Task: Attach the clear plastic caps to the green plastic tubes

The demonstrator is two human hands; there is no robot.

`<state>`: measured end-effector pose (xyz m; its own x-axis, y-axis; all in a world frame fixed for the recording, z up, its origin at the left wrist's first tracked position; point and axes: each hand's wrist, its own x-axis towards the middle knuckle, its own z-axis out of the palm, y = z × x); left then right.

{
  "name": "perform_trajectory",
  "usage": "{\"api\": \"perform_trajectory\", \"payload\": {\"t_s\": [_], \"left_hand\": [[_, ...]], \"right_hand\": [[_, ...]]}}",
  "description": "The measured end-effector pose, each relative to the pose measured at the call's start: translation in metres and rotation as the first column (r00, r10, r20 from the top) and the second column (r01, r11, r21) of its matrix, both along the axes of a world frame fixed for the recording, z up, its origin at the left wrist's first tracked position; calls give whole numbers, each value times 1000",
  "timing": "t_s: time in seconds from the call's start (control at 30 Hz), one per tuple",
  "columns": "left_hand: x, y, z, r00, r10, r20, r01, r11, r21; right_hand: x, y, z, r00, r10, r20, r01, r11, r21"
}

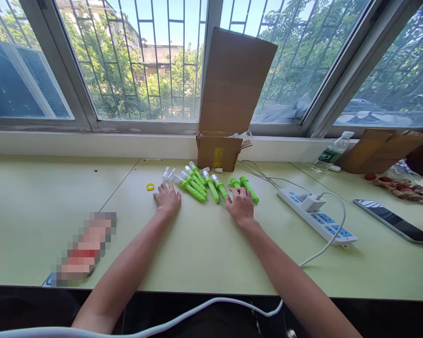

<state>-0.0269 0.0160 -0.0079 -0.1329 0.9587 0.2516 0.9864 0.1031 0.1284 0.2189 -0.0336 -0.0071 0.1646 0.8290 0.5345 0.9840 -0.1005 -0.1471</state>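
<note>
Several green plastic tubes point(196, 192), ribbed and mostly with clear caps, lie in a loose row on the table. My left hand point(168, 200) rests palm down at the row's left end, its fingers spread beside clear plastic caps point(168, 174). To its left lies a yellow ring point(150, 187). On the right, my right hand point(241, 206) is palm down with fingers apart. Its thumb is by a capped green tube point(219, 186), and its fingertips reach toward two green pieces without clear caps, one of them a longer tube point(249, 189). Contact under the fingertips is partly hidden.
An opened cardboard box point(216, 152) stands behind the tubes against the sill. To the right are a white power strip point(315, 217) with cables, a phone point(395, 220) and a water bottle point(333, 152). A blurred-out item point(84, 249) lies at left. A white cable point(197, 307) crosses in front.
</note>
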Motion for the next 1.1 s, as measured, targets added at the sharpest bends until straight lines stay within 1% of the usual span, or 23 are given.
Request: {"api": "perform_trajectory", "payload": {"t_s": [0.13, 0.3, 0.37, 0.47, 0.6, 0.73, 0.8, 0.87, 0.97, 1.1], "left_hand": [[0, -1, 2, 999, 15, -29, -15, 1000, 0], [0, 0, 0, 999, 41, -2, -41, 997, -63], [-1, 1, 0, 1000, 26, -3, -26, 998, -56], [-2, 1, -1, 1000, 19, -21, -19, 1000, -9], [-5, 3, -1, 997, 72, -28, -72, 997, 22], [-9, 6, -2, 986, 162, 27, -161, 986, -45], [-10, 7, -2, 982, 181, 46, -177, 981, -74], [-12, 8, -2, 984, 171, 41, -167, 983, -77], [-13, 8, 0, 989, 150, 10, -150, 988, -48], [-14, 8, 1, 986, 165, -8, -165, 986, -33]], "right_hand": [[1, 0, -1, 1000, -8, 5, 8, 1000, -20], [1, 2, -4, 1000, -3, 6, 3, 1000, -31], [1, 2, -4, 1000, 3, 3, -3, 999, -46], [-1, 1, -2, 1000, 5, -10, -5, 999, -41], [-3, -1, 2, 1000, -16, -22, 16, 1000, 15], [-1, 0, 2, 999, -39, -23, 39, 999, 9], [0, 1, 0, 998, -51, -21, 51, 999, -6], [1, 2, -1, 998, -57, -20, 57, 998, -12], [2, 3, -1, 998, -65, -19, 64, 998, -16], [3, 3, 0, 994, -105, -11, 104, 993, -46]]}}
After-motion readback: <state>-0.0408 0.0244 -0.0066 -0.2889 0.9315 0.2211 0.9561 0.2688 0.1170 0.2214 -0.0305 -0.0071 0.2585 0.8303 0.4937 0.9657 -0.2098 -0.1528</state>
